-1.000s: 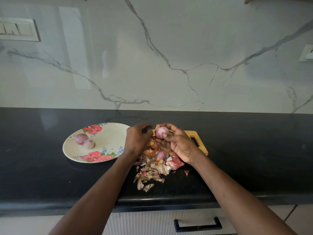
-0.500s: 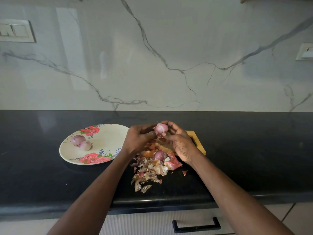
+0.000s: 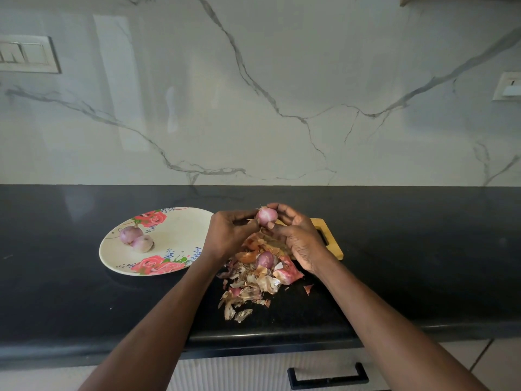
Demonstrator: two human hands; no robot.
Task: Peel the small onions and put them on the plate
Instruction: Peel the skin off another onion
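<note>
Both grips pinching one small onion (image 3: 266,216) at frame centre, left hand (image 3: 229,235), right hand (image 3: 300,238); peel heap (image 3: 253,280) below; two peeled onions (image 3: 136,239) on floral plate (image 3: 180,235), left, black bench (image 3: 423,249)

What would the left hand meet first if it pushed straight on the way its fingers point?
The left hand points right, fingers pinching at the held onion, so it meets that onion at once, with the right hand gripping it just behind. Depth is hard to judge.

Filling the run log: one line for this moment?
both hands hold onion | plate: two peeled | peel pile: one onion
</note>
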